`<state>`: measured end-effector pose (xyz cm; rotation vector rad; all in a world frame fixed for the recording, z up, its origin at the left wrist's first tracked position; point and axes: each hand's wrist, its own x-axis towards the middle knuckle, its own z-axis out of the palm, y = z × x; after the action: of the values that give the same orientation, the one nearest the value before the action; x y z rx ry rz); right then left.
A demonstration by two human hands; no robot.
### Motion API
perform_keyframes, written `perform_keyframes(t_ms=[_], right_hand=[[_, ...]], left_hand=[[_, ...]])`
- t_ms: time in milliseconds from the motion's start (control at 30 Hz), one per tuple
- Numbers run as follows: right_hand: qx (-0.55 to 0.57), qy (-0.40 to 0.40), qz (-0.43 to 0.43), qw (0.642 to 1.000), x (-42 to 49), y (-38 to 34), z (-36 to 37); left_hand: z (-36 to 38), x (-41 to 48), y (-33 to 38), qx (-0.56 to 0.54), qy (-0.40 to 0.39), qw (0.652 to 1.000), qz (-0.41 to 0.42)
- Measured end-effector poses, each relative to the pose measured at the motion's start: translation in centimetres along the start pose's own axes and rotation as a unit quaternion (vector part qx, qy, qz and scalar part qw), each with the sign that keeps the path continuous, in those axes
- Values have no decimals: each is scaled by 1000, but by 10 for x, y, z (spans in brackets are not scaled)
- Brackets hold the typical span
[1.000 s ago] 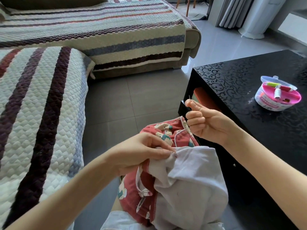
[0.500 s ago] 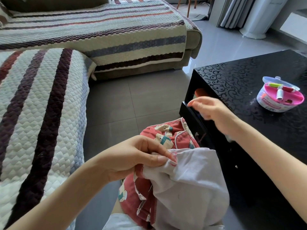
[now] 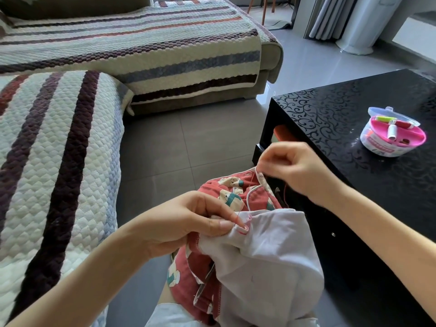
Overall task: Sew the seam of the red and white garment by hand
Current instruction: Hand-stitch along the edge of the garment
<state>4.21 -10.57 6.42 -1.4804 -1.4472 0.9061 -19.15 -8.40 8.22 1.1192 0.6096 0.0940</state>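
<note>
Daylight is pouring in from the upper right, glaring off the floor (image 3: 304,64) and the glossy black table (image 3: 349,107) — my right hand (image 3: 295,171) is blurring, edges are bending.

Red bear-printed garment (image 3: 266,256) with white lining, bunched and crumpled, white side uppermost.
</note>
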Motion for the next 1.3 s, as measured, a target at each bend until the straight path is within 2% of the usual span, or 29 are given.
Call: perform_keyframes(t_ms=[67, 100, 167, 233, 267, 333, 367, 433, 467, 567, 667, 867, 1033, 1167, 1233, 1300], right_hand=[[-73, 146, 41, 986, 28, 24, -15], [-125, 212, 82, 966, 43, 40, -24], [-252, 269, 180, 912, 61, 65, -35], [-317, 248, 227, 886, 65, 80, -33], [-332, 224, 227, 888, 64, 80, -28], [-318, 162, 189, 915, 59, 68, -15], [-277, 128, 161, 939, 52, 56, -9], [-123, 59, 123, 983, 33, 27, 1], [-50, 5, 112, 992, 21, 12, 3], [53, -154, 74, 984, -14, -15, 11], [62, -221, 48, 972, -33, -15, 21], [136, -214, 45, 966, -44, -15, 18], [117, -209, 29, 970, -44, -17, 21], [17, -176, -16, 984, -48, -14, 21], [-47, -114, -48, 991, -52, -12, 20], [-146, -39, -99, 984, -56, -11, 21]], left_hand=[[1, -1, 0, 1, -1, 1000, -1], [2, -1, 0, -2, 4, 1000, -1], [2, 1, -1, -13, 21, 1000, 1], [2, 2, -1, -21, 35, 999, 3], [1, 3, -1, -23, 40, 999, 3], [1, 3, -1, -25, 49, 998, 3], [1, 3, -1, -25, 52, 998, 4], [1, 3, -2, -24, 59, 998, 8], [1, 2, -1, -22, 61, 998, 12], [2, -1, 1, -3, 74, 997, 28], [5, -3, 5, 19, 103, 993, 47], [2, -5, 5, 51, 110, 991, 49], [16, 1, 5, 73, 130, 988, 40], [19, 5, 1, 9, 167, 985, 43], [19, 6, -1, -25, 194, 979, 56], [20, 7, -6, -45, 225, 971, 68]])
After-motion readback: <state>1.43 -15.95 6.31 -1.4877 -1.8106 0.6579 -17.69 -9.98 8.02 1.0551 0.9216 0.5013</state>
